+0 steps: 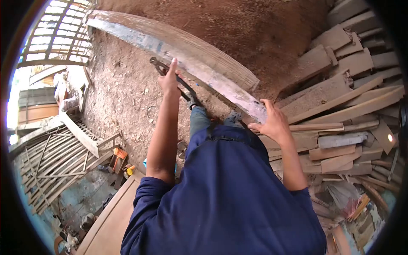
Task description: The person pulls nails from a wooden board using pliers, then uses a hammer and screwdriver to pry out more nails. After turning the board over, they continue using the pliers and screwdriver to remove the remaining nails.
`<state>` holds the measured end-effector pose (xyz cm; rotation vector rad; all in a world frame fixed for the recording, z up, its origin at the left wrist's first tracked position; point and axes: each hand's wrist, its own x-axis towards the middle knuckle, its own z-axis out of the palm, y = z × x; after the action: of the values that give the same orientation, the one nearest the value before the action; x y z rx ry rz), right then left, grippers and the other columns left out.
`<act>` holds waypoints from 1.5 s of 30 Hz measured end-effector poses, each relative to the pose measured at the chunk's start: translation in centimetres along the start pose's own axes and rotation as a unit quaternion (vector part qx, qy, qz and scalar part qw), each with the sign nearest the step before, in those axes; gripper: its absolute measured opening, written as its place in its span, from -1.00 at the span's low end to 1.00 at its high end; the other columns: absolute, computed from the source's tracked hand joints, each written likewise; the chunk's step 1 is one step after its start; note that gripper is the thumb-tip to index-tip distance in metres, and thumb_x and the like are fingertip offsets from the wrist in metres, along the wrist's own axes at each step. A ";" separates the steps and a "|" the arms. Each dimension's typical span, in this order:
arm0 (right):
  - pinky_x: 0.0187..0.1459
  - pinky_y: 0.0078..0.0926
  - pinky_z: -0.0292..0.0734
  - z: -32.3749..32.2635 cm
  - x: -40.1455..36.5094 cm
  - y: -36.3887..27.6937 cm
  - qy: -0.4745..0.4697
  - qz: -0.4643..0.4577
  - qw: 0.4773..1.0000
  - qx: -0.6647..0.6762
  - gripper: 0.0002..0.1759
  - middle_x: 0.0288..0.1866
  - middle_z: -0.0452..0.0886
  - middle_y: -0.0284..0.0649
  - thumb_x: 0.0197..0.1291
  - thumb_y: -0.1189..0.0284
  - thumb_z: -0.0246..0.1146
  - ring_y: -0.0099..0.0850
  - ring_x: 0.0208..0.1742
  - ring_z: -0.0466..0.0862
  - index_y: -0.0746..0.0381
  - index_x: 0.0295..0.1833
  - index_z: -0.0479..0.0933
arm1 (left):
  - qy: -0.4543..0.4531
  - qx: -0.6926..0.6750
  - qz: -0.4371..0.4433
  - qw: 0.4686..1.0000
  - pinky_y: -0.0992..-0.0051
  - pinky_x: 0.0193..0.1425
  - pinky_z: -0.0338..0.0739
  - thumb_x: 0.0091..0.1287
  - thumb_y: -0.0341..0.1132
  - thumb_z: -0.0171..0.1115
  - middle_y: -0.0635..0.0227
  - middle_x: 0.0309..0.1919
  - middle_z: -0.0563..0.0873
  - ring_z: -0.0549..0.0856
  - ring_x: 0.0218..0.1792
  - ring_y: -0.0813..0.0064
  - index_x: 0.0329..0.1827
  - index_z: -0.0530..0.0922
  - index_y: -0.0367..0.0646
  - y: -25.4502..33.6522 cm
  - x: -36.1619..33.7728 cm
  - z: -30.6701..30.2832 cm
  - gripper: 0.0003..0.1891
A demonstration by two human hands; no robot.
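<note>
My left hand (pixel 170 80) is closed round a dark metal pair of pincers (pixel 183 83), its thumb stretched along the plank's near edge. The tool's rounded head points up and to the left. A long wooden plank (pixel 199 74) with worn white, bluish and pinkish paint runs slantwise across the view in front of me. At its near right end, my right hand (pixel 274 121) grips the painted board, thumb on the near side and fingers over the top. Behind it lies a wider bare wooden board (pixel 216 57), with a curved look from the lens.
Stacked timber offcuts (pixel 340 93) crowd the right side. Wood chips cover the dirt floor (pixel 123 80). On the left are a slatted wooden frame (pixel 55 157), an orange-handled tool (pixel 120 153) and a wooden panel (pixel 108 216). My shoes stand just below the plank.
</note>
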<state>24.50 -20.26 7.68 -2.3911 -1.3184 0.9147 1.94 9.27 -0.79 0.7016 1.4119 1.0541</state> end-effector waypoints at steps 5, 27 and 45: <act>0.20 -0.10 0.57 1.1 0.1 0.3 -0.003 0.028 0.998 0.060 -0.05 0.13 0.69 0.11 -0.15 0.18 0.68 0.08 0.19 0.67 0.19 0.37 0.41 | -0.034 0.015 0.005 0.999 0.54 -0.53 0.48 0.23 -0.30 0.61 0.36 -0.39 0.71 0.60 -0.53 0.58 -0.18 0.64 -0.22 0.0 -0.3 0.1 -0.71; -0.19 -0.06 0.86 6.2 -1.6 2.4 -0.103 0.166 0.430 0.882 0.08 0.12 0.63 0.34 0.36 -0.40 -0.03 0.21 0.04 0.74 0.47 0.44 0.36 | -0.103 0.007 0.025 0.994 0.56 -0.57 0.43 0.23 -0.32 0.61 0.40 -0.37 0.70 0.53 -0.60 0.64 -0.11 0.63 -0.18 -0.3 2.3 -2.0 -0.69; -0.11 -0.17 0.82 11.7 -5.1 1.3 0.069 0.264 0.534 0.801 -0.47 0.17 0.67 -0.05 0.36 0.22 0.26 -0.17 0.05 0.76 0.29 0.32 0.44 | -0.096 0.047 -0.084 0.991 0.69 -0.56 0.38 0.39 -0.07 0.48 0.52 -0.49 0.61 0.56 -0.58 0.69 -0.13 0.65 -0.07 1.6 6.1 -8.4 -0.71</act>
<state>15.91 -26.01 0.13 -1.0703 0.5305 1.1438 -7.35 13.72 -2.76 0.7188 1.3357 0.7718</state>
